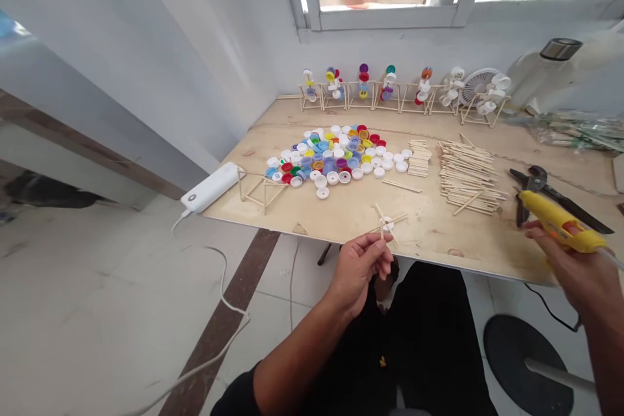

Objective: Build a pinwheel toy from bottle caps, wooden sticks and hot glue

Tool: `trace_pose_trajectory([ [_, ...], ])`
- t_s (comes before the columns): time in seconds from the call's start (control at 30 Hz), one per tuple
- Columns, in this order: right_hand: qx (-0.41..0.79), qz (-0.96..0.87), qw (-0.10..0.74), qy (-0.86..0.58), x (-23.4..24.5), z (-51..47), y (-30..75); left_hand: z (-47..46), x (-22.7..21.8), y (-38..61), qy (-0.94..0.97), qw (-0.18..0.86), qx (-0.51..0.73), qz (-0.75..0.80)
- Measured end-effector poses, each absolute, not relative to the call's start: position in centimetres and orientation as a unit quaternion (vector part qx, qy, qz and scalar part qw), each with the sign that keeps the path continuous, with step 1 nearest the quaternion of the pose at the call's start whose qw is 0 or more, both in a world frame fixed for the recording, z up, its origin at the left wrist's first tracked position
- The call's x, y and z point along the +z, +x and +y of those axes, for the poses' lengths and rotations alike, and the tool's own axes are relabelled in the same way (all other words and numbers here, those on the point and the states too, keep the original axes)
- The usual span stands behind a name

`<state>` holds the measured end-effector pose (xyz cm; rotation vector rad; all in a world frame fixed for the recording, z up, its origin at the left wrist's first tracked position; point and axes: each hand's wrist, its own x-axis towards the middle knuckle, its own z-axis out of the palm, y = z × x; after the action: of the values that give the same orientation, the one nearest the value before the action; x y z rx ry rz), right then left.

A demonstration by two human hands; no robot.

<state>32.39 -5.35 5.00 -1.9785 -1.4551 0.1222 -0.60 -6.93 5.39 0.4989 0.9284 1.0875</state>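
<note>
Near the table's front edge, my left hand (pixel 361 266) pinches one end of a small cross of wooden sticks (pixel 394 229) with a white bottle cap (pixel 387 223) at its middle. Over at the right, my right hand (pixel 568 266) is wrapped round a yellow glue gun (pixel 560 221), its nozzle pointing up and left. Beneath the gun lie black-handled pliers or cutters (pixel 560 192), partly covered by it. One loose stick (pixel 402 186) rests on the wood beyond the cross.
Colourful bottle caps (pixel 331 159) are heaped mid-table. Stick piles (pixel 470 179) lie right of them. An open stick frame (pixel 263 190) and a white power strip (pixel 212 188) occupy the left edge. Several cap wheels on stands (pixel 363 94), a small fan (pixel 480 88) and a jug (pixel 548 78) line the wall.
</note>
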Motion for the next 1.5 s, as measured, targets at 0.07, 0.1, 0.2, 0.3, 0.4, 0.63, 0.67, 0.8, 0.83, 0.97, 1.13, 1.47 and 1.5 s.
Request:
trace_pose_trajectory([
  [0.07, 0.15, -0.552, 0.351, -0.741, 5.6, -6.3, 29.4, -6.8, 5.4, -0.6, 0.225, 0.727, 0.493, 0.421],
  [0.1, 0.206, -0.55, 0.356, -0.727, 5.9, -6.7, 27.8, -6.8, 5.5, -0.6, 0.224, 0.728, 0.493, 0.421],
  [0.2, 0.293, -0.608, 0.357, -0.646, 6.7, -7.7, 23.6, -6.8, 5.4, -0.7, 0.22, 0.729, 0.491, 0.424],
  [0.3, 0.331, -0.698, 0.304, -0.558, 7.2, -8.2, 20.6, -7.0, 5.2, -0.8, 0.218, 0.732, 0.485, 0.426],
  [0.4, 0.317, -0.748, 0.253, -0.526, 7.6, -8.4, 18.7, -7.1, 5.0, -1.1, 0.223, 0.736, 0.482, 0.421],
  [0.63, 0.224, -0.76, 0.247, -0.558, 7.7, -8.5, 17.3, -6.9, 4.9, -1.5, 0.248, 0.72, 0.483, 0.432],
  [0.67, 0.211, -0.76, 0.248, -0.563, 7.6, -8.5, 17.3, -6.9, 4.8, -1.6, 0.25, 0.718, 0.484, 0.433],
  [0.8, 0.185, -0.766, 0.245, -0.565, 6.9, -8.7, 17.5, -6.8, 4.6, -1.6, 0.26, 0.713, 0.485, 0.435],
  [0.83, 0.182, -0.768, 0.246, -0.563, 6.8, -8.7, 17.5, -6.9, 4.5, -1.6, 0.262, 0.712, 0.484, 0.436],
  [0.97, 0.179, -0.766, 0.257, -0.562, 6.8, -8.7, 17.3, -6.9, 4.3, -1.6, 0.268, 0.708, 0.48, 0.444],
  [1.13, 0.168, -0.759, 0.269, -0.568, 6.9, -8.6, 17.2, -6.8, 4.4, -1.4, 0.269, 0.704, 0.481, 0.449],
  [1.47, 0.157, -0.761, 0.266, -0.57, 6.8, -8.6, 17.3, -6.9, 4.3, -1.5, 0.271, 0.703, 0.481, 0.447],
  [1.5, 0.157, -0.762, 0.265, -0.569, 6.8, -8.6, 17.3, -6.9, 4.3, -1.5, 0.273, 0.703, 0.481, 0.447],
])
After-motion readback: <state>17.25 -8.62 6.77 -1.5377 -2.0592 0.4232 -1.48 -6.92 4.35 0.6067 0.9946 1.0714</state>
